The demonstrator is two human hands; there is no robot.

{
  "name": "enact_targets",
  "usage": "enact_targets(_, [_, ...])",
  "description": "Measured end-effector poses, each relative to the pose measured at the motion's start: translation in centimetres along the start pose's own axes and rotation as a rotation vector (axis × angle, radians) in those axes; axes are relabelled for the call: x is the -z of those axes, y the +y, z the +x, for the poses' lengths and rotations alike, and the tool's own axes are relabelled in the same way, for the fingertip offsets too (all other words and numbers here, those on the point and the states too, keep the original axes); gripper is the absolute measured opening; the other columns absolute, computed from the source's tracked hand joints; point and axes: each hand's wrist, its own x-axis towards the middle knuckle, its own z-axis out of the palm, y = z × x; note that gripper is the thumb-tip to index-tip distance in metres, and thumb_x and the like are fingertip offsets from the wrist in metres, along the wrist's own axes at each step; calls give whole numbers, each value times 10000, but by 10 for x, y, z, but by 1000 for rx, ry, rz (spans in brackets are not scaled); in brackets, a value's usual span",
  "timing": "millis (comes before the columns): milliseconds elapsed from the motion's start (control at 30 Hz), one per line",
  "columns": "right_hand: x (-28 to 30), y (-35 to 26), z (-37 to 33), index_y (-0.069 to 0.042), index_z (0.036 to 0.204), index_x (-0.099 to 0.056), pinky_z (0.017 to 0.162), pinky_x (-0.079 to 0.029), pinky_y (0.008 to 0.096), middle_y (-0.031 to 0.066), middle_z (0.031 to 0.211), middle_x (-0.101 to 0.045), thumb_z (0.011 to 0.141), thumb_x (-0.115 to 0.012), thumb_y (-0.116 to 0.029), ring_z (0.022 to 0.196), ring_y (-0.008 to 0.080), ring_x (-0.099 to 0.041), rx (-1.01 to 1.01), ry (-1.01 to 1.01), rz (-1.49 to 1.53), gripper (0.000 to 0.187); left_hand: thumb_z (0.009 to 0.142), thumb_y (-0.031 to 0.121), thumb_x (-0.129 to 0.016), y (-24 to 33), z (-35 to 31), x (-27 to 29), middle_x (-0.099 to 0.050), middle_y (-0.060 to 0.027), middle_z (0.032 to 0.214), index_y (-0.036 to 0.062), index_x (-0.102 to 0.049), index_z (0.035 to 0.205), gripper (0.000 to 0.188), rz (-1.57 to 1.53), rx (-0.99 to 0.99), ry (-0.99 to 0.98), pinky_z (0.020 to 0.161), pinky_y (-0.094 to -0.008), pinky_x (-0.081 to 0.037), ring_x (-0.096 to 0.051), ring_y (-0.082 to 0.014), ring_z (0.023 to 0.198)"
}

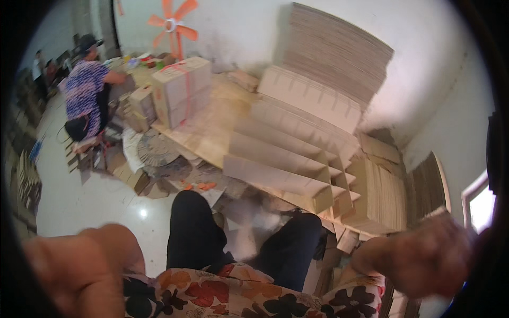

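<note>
My left hand [58, 273] is raised close at the left rim. It is blurred and partly cut off, so its fingers cannot be made out. My right hand [432, 257] is held up at the right, smeared by motion but curled like a fist; whatever it may hold is hidden. On the low wooden table before me stands a partly interlocked cardboard divider [278, 177], its cells formed at the right end. Neither hand touches it. Beside its right end is a stack of cardboard strips [379, 193], the pile nearest my right hand.
Slotted cardboard sheets [310, 98] and a tall brown stack [334, 50] lean against the wall. A strapped cardboard bundle [183, 93] stands on the wooden table [204, 140], near an orange fan [172, 25]. Another person [87, 93] sits at the far left. My knees are below the table's edge.
</note>
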Motion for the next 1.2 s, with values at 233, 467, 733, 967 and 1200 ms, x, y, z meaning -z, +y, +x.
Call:
enact_targets(233, [106, 122, -123, -14, 1106, -613, 781, -504, 338, 152, 1067, -616, 820, -642, -4, 980, 292, -596, -337, -500, -823, 288, 623, 28, -801, -13, -137, -151, -652, -156, 971, -16, -605, 1078, 497, -544, 241, -590, 727, -321, -512, -631, -258, 838])
enact_targets(467, [232, 176, -163, -40, 1144, -535, 734, -446, 444, 158, 1028, -589, 812, -620, -71, 861, 344, -530, -160, -646, -1386, 345, 716, 99, -701, -11, -248, -256, -588, -165, 1126, 8, -509, 1220, 547, -445, -125, -1090, 892, -416, -432, -508, -327, 1090])
enact_targets(733, [292, 261, -177, -37, 1236, -505, 985, -375, 440, 185, 1225, -544, 677, -746, -452, 1167, 330, -481, -496, -1086, -1673, 737, 843, 285, -522, -11, -272, -316, -606, -199, 879, -23, -633, 893, 331, -508, 220, -1501, 732, -396, -475, -594, -278, 791])
enact_targets(967, [338, 302, -192, -13, 1164, -551, 845, -463, 447, 219, 1118, -600, 802, -676, -268, 1036, 372, -563, -386, -972, -1545, 461, 807, 64, -491, -10, -281, -308, -597, -134, 977, 28, -542, 1133, 332, -406, -38, -1186, 907, -407, -388, -554, -267, 967])
enact_targets(1200, [382, 358, -191, -33, 990, -627, 676, -443, 469, 192, 910, -646, 868, -542, -379, 799, 378, -593, -419, -763, -1562, 377, 768, 25, -539, 3, -258, -281, -593, -112, 980, -7, -501, 1159, 394, -473, 27, -1096, 910, -396, -368, -543, -264, 962])
